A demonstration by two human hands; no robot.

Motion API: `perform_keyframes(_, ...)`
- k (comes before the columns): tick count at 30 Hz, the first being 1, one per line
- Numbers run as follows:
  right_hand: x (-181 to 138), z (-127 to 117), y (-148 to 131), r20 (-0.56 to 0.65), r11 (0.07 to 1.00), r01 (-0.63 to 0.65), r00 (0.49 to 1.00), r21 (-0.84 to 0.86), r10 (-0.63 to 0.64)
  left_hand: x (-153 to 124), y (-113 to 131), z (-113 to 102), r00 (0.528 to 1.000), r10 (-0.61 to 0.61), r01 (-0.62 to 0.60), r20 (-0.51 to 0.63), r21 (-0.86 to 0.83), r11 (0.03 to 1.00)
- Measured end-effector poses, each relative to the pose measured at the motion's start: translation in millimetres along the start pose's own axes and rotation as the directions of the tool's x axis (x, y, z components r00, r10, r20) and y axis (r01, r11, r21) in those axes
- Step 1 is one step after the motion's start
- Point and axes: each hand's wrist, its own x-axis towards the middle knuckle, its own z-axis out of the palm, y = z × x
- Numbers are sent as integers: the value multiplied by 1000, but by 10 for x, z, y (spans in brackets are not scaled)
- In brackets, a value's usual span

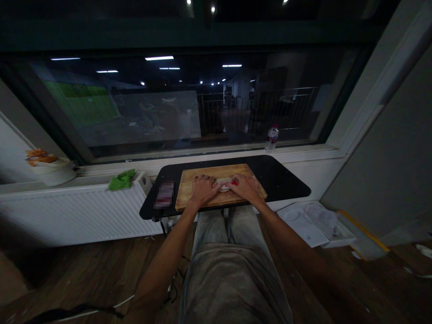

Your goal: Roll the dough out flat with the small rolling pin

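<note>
On a wooden cutting board (221,172) my two hands meet over a small pale roll with bright red parts (224,185); its exact kind is too small to tell. My left hand (204,189) is bent around the left end of it, thumb pressed against it. From the other side my right hand (247,186) grips the right end, with red showing beside its thumb. Both palms rest low over the board, and the fingers hide much of the roll.
The board lies on a black table (281,177) below a window. A blurred-out flat item (164,194) is at the table's left. A green cloth (122,179) and a white pot (54,172) sit on the radiator (91,220). A bottle (272,138) stands on the sill; papers (305,222) lie right.
</note>
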Motion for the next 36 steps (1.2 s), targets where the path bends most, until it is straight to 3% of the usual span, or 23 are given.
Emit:
perform_keyframes(15, 16, 35, -4, -1, 999, -21, 1000, -33, 21, -32, 33, -36, 1000, -8, 8, -8, 25, 1000)
perform_keyframes(28, 23, 8, 45, 55, 994, 61, 997, -86, -57, -3, 28, -6, 1000, -16, 16, -16, 23, 1000)
perform_keyframes(36, 209, 61, 87, 62, 983, 102, 994, -151, -93, 103, -11, 31, 999, -35, 35, -8, 9, 999)
